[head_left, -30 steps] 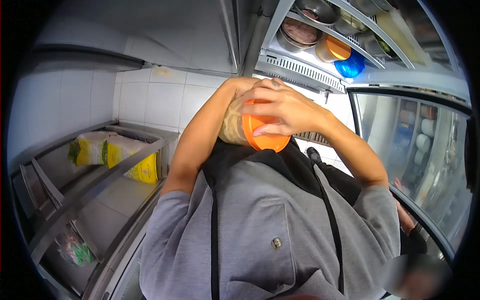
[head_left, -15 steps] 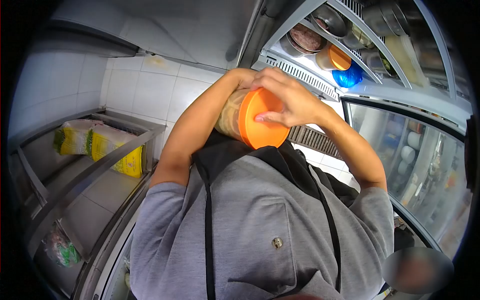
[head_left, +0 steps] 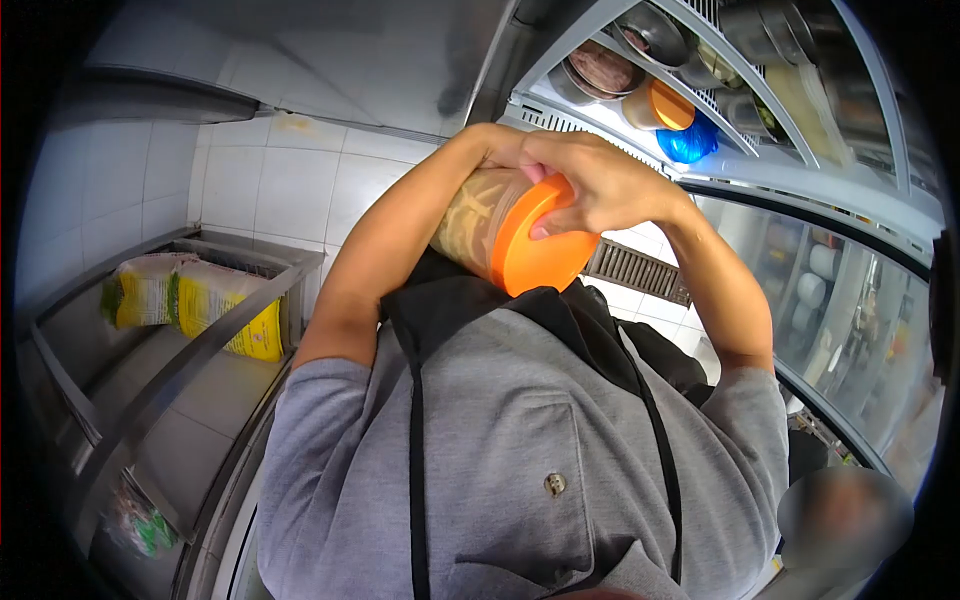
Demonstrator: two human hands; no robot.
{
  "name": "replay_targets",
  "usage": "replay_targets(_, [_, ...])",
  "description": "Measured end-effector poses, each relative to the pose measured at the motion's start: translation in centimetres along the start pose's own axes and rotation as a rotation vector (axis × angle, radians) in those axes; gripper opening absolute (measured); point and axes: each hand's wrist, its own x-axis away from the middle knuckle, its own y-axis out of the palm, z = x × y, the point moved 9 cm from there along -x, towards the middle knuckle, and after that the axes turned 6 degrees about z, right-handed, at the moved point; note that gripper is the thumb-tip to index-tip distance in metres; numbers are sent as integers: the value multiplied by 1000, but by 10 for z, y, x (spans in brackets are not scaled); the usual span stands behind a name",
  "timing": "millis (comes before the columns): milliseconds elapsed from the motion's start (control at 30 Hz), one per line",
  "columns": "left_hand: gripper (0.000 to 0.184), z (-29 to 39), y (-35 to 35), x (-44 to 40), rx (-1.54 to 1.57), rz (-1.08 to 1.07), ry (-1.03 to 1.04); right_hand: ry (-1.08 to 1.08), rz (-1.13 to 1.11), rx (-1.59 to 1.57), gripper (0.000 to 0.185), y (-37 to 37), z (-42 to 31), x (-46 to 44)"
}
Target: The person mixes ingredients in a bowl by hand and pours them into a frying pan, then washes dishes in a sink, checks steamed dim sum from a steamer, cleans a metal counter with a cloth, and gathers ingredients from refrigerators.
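Note:
A clear plastic jar with pale yellowish pieces inside is held tilted against my chest. Its orange lid sits on the end facing up and right. My right hand grips the lid, thumb across its face and the other fingers curled over the far rim. Around the far side of the jar bends my left hand, its fingers mostly hidden behind the jar and the right hand. The jar seems to rest in that left hand.
An open glass-door fridge at right has shelves with metal bowls, an orange-lidded container and a blue bag. Yellow packages lie on a metal rack at left. A floor drain shows beyond. Another person is at lower right.
The jar and lid have shifted slightly right, showing more of the jar's side. My right hand has moved right along with the lid, its wrist more bent. The view has shifted slightly.

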Motion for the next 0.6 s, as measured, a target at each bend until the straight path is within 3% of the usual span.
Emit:
replay_targets(67, [32, 2, 3, -4, -8, -19, -22, 46, -159, -51, 42, 6, 1, 1])
replay_targets(333, [24, -17, -16, -18, 36, 68, -137, -22, -144, -236, 33, -21, -2, 33])
replay_targets(400, [37, -24, -21, -20, -122, -68, -98, -101, 57, -205, 32, -81, -12, 53])
replay_targets(467, [39, -18, -16, -10, -114, -54, -88, 193, 339, -60, 32, -128, 31, 73])
replay_targets(533, [37, 21, -16, -2, 227, 153, 273, 238, 373, 29, 32, -126, 74, 65])
replay_targets(600, [41, 32, -8, 0, 246, 172, 284, 291, 398, 126, 32, -105, 114, 58])
